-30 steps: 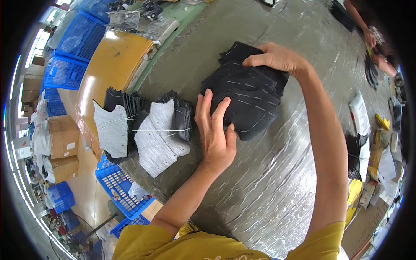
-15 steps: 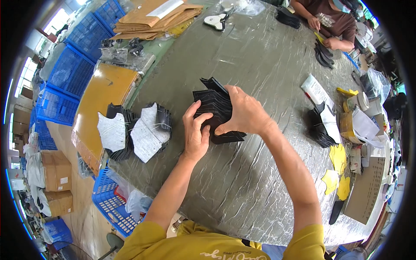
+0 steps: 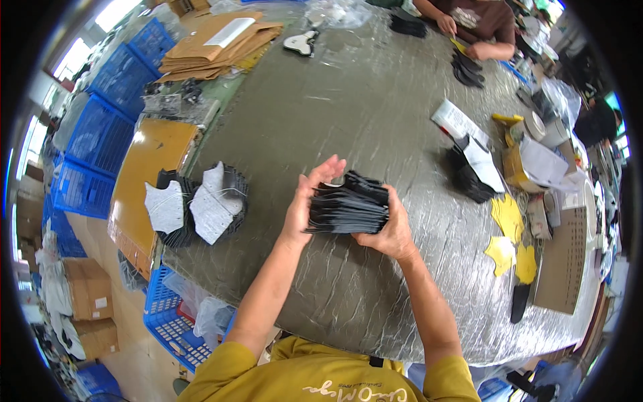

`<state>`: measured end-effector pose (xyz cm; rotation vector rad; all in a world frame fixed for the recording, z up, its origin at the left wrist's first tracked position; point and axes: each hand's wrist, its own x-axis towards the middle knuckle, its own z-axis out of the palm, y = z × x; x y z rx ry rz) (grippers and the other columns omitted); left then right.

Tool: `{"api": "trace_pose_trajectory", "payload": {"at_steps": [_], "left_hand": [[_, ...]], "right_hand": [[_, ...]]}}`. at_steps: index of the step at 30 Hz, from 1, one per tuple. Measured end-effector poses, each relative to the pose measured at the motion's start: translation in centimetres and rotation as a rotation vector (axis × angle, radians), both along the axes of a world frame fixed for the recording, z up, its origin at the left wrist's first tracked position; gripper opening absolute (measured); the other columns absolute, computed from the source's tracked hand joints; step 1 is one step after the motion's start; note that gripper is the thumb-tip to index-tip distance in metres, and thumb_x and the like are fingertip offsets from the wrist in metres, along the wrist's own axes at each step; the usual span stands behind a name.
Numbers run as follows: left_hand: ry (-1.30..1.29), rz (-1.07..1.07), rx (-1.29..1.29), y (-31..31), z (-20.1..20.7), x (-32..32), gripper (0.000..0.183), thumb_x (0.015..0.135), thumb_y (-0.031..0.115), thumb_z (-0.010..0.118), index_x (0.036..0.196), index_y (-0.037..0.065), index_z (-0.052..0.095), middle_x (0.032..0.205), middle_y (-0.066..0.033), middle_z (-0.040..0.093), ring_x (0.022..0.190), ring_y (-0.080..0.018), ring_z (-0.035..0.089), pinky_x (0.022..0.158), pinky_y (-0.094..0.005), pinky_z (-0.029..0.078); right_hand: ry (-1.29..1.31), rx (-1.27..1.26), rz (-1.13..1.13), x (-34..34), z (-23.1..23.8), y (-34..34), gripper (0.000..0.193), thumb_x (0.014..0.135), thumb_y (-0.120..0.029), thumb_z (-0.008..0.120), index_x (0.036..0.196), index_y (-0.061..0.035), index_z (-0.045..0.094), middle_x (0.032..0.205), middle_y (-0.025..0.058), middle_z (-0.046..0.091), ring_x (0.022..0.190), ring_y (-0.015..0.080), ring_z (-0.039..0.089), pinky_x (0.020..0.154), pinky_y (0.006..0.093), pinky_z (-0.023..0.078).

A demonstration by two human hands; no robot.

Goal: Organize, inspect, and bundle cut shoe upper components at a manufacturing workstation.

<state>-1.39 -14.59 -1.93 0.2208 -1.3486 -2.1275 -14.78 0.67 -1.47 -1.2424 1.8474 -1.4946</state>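
A thick stack of black cut fabric pieces [image 3: 348,206] stands with its layered edges toward me, between my hands over the middle of the table. My right hand [image 3: 394,228] grips its right side, thumb along the near lower edge. On the other side, my left hand [image 3: 305,204] rests its palm along the stack's left edge, with the fingers stretched out and pointing away. To the left lie two tied bundles of dark pieces, each topped by a grey-white piece: one bundle [image 3: 164,206] by the table edge and another bundle [image 3: 216,204] beside it.
A similar bundle [image 3: 481,164] lies at right, near yellow cut pieces [image 3: 507,218] and a cardboard sheet [image 3: 561,261]. Brown paper [image 3: 207,50] is piled at far left. Blue crates [image 3: 104,134] and a blue basket [image 3: 161,301] flank the table. A co-worker [image 3: 479,27] handles pieces at far right.
The stack has been turned so its layered edges face me. My right hand has moved down to its right side; my left fingers have straightened. The view has shifted slightly.
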Motion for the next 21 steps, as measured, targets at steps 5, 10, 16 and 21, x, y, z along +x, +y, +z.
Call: {"api": "trace_pose_trajectory", "payload": {"at_steps": [5, 10, 16, 21], "left_hand": [[0.023, -0.232, -0.07, 5.1, 3.9, -0.6, 0.083, 0.106, 0.063, 0.019, 0.152, -0.004, 0.037, 0.152, -0.0166, 0.047, 0.143, -0.024, 0.041, 0.121, -0.0422, 0.027], [-0.18, -0.193, -0.091, 7.0, -1.4, -1.2, 0.084, 0.103, 0.065, 0.029, 0.154, -0.001, 0.033, 0.153, -0.013, 0.045, 0.143, -0.0226, 0.039, 0.121, -0.0407, 0.025], [-0.159, 0.013, -0.777, 8.5, -0.5, -0.9, 0.074, 0.106, 0.059, 0.027, 0.153, 0.003, 0.039, 0.163, -0.0139, 0.031, 0.15, -0.028, 0.03, 0.123, -0.0417, 0.018], [-0.033, -0.036, -0.465, 9.2, -0.7, -2.5, 0.076, 0.105, 0.06, 0.035, 0.152, 0.001, 0.041, 0.154, -0.017, 0.047, 0.145, -0.0293, 0.04, 0.123, -0.0438, 0.02]], "right_hand": [[-0.358, -0.062, -0.133, -0.1, 2.8, 6.1, 0.079, 0.059, -0.008, 0.082, 0.129, 0.0032, 0.047, 0.107, 0.0089, 0.067, 0.094, 0.0144, 0.064, 0.086, 0.0282, 0.052], [-0.136, 0.065, -0.098, -0.2, 0.8, 10.1, 0.1, 0.057, -0.01, 0.084, 0.143, 0.0046, 0.037, 0.126, 0.0139, 0.058, 0.118, 0.0238, 0.054, 0.107, 0.035, 0.041], [-0.079, 0.006, -0.055, 0.9, -0.5, 11.4, 0.108, 0.057, -0.007, 0.085, 0.148, 0.003, 0.028, 0.127, 0.0139, 0.054, 0.118, 0.0244, 0.053, 0.107, 0.0347, 0.041], [-0.301, -0.01, -0.111, 0.6, -1.6, 10.7, 0.111, 0.058, -0.01, 0.088, 0.149, 0.0066, 0.026, 0.128, 0.0151, 0.054, 0.12, 0.023, 0.052, 0.107, 0.0334, 0.041]]}}
